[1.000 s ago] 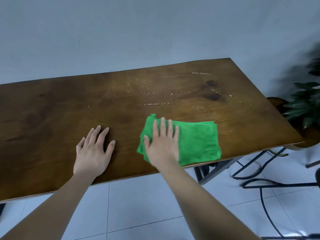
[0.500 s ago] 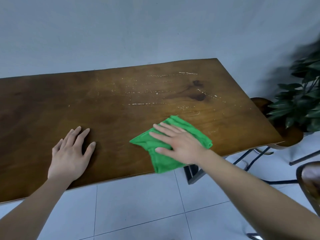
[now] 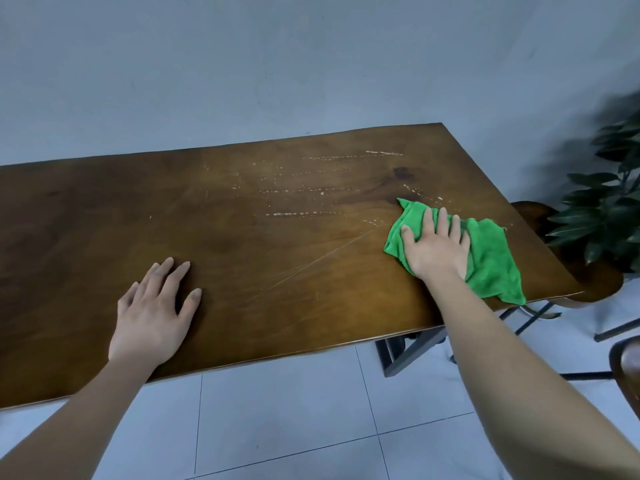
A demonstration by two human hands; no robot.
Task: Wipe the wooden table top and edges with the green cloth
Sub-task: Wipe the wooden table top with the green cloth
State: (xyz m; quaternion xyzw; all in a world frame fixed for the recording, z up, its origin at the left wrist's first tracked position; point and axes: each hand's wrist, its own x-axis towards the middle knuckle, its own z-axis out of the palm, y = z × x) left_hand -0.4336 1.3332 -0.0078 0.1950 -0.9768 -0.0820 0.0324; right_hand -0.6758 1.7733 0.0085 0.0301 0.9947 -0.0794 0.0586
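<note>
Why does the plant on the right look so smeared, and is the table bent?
Head view: the plant at the right edge is motion-blurred, while the green cloth and right hand stay fairly sharp; the wide-angle lens skews the table.

Count: one wooden table (image 3: 242,258); one green cloth (image 3: 491,258); two hands, left (image 3: 152,317), right (image 3: 436,251); one plant (image 3: 602,209), blurred; possibly two chairs.
</note>
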